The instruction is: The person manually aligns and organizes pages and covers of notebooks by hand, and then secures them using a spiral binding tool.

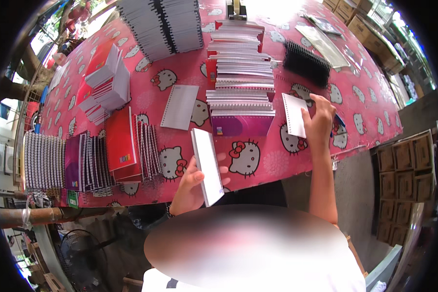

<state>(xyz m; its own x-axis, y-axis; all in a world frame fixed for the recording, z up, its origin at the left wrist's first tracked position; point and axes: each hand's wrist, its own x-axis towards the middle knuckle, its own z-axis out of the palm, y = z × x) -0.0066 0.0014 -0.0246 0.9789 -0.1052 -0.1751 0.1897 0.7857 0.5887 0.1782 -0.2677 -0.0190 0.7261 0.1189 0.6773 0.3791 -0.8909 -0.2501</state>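
My left hand (192, 184) is closed round a slim white block of paper (207, 168), held tilted above the near table edge. To the right, my right hand (320, 117) reaches over a small white pad (294, 115) with holes along its left edge. Its thumb is by the pad's right edge, and the curled fingers stand apart from the thumb. Part of a blue tool (339, 121) shows beside that hand. Between my hands stands a long row of punched paper blocks (243, 73), with a purple cover (243, 124) at its near end. A punched white sheet or pad (179, 107) lies left of the row.
Red and purple spiral notebooks (121, 146) stand at the left, below red-covered paper blocks (102, 80). Tall spiral-bound stacks (161, 27) rise at the back. Black binding coils (306, 63) and a clear plastic tray (323, 46) lie at the right on the pink patterned tablecloth (258, 170).
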